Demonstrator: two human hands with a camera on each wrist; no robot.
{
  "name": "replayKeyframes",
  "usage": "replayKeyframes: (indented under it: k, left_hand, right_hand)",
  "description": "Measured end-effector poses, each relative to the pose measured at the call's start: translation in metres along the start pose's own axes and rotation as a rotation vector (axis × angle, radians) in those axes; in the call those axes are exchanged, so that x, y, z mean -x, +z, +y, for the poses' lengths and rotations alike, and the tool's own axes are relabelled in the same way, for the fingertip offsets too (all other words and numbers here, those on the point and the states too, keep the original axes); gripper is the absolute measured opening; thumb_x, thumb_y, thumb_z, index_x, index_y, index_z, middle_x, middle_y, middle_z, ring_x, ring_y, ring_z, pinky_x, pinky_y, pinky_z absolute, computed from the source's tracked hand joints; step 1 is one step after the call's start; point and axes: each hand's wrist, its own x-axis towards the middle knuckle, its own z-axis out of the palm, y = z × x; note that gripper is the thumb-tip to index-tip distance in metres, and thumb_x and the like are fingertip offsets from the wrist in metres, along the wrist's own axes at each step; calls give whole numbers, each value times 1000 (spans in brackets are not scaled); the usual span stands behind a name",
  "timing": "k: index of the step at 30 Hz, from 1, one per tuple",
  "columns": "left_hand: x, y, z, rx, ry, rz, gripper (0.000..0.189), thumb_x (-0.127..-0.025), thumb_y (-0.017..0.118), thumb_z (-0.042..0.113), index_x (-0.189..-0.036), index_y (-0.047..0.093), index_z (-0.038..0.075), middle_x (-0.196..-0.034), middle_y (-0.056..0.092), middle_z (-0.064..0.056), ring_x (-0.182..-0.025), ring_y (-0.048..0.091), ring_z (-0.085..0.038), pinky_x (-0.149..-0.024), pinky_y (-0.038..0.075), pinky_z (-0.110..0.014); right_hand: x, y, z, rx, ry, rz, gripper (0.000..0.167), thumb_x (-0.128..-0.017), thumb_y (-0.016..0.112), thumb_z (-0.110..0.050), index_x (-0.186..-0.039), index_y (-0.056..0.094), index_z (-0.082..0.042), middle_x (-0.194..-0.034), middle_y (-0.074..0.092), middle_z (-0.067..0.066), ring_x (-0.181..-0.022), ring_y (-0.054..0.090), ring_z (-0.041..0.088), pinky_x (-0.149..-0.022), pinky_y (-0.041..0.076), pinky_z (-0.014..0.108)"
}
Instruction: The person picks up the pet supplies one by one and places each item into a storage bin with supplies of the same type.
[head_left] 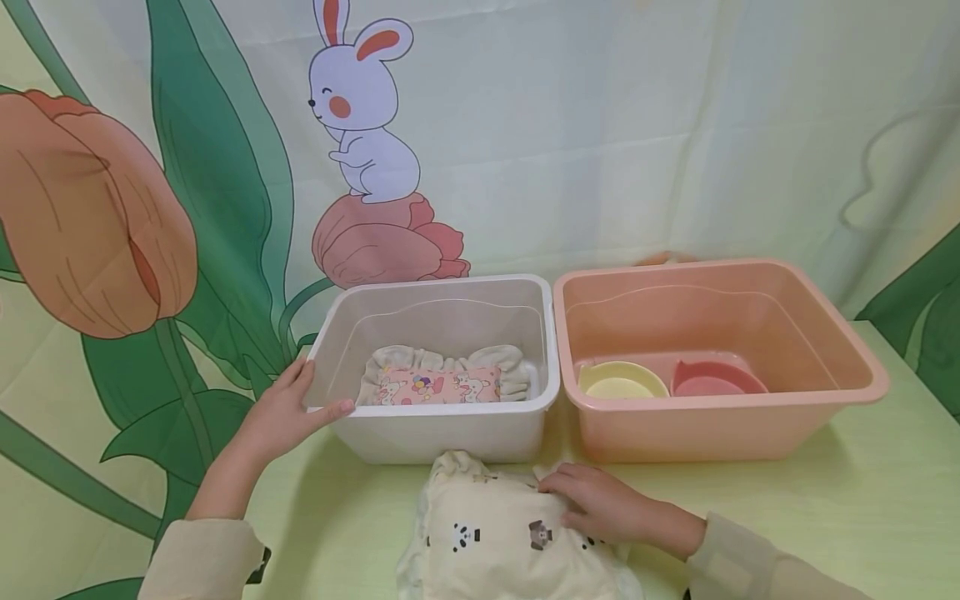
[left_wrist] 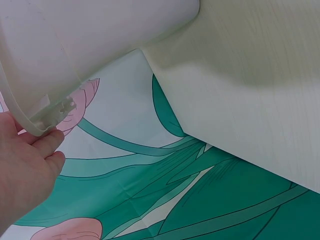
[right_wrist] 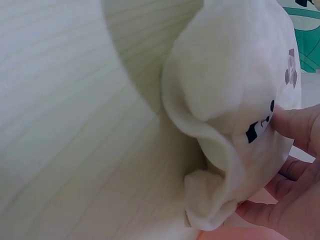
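Observation:
My left hand (head_left: 281,417) grips the left front corner of a white plastic tub (head_left: 450,433), thumb over the rim and fingers on the outer side. In the left wrist view, fingertips (left_wrist: 50,142) tuck under that rim. Inside the tub lies a pink patterned pillow (head_left: 442,386) with a cream ruffled edge. A small cream pillow (head_left: 495,567) printed with panda and dog faces is in front of the tub on the table. My right hand (head_left: 607,504) pinches its upper right corner; in the right wrist view the thumb (right_wrist: 295,122) presses the printed cloth.
A peach tub (head_left: 697,433) stands right beside the white one. In it are a yellow dish (head_left: 624,380) and a red dish (head_left: 716,379). The light green table (head_left: 885,500) extends to the right. Behind hangs a curtain (head_left: 600,125) with a rabbit and tulips.

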Motion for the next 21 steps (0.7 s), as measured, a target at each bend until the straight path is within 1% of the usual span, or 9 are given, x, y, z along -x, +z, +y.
replayKeyframes:
  k: [5,15,21]
  left_hand:
    - [1,0,-1,1,-4,1,97,-78,50,61,-141,6,1,-146,9,-23,-125,23,-48,-92,28,-64]
    - [1,0,-1,1,-4,2,97,-78,50,61,-141,6,1,-146,9,-22,-126,22,-47,-93,27,-63]
    - [0,1,-1,-9,6,9,97,-78,50,60,-141,7,0,-146,9,-23,-126,22,-47,-93,27,-63]
  right_hand:
    - [-2,0,1,-30,-2,21,27,-80,61,-11,-107,58,-13,-103,57,-5,-95,52,8,-83,44,28]
    - [-4,2,0,-28,2,60,21,-80,61,-8,-100,60,-14,-97,58,-7,-90,52,7,-80,45,26]
    - [-7,3,0,-41,-28,113,18,-77,61,-1,-88,59,-15,-83,56,-9,-79,50,4,-72,45,23]
